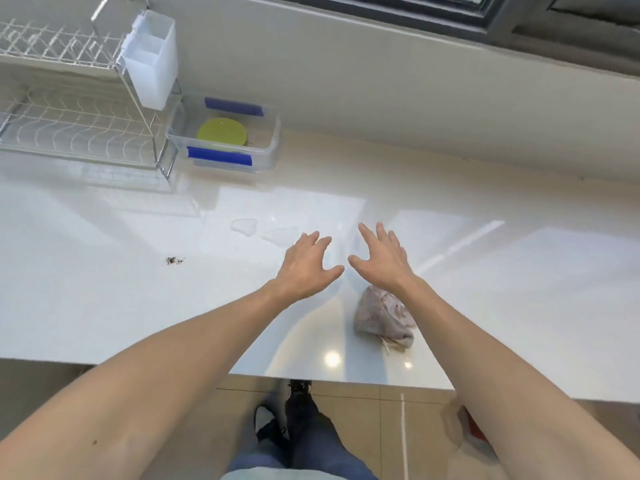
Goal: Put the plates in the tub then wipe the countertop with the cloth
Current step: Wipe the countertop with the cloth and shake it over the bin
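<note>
- Head view looks down on the white countertop (104, 306), which fills most of the picture and runs back to a pale wall under a dark window frame.
- Wire dish rack (69, 109) stands on the countertop's far left, with a white plastic holder (152, 60) hung on its right end.
- Clear tub (266, 147), marked with blue tape strips, sits on the countertop just beside the rack's right end; green plates (221, 131) lie stacked inside it.
- Grey-pink cloth (381, 320) lies crumpled on the countertop near its front edge, partly under the right forearm and touched by neither hand.
- Left hand (306, 261) reaches out over the middle of the countertop, palm down, fingers spread and straight, holding nothing.
- Right hand (379, 256) is just beside it, thumbs nearly meeting, fingers likewise spread and empty; whether either hand touches the surface I cannot tell.
- Water puddles (263, 230) lie on the countertop just beyond the left hand.
- Dark crumbs (174, 260) sit on the countertop, well left of the hands.
</note>
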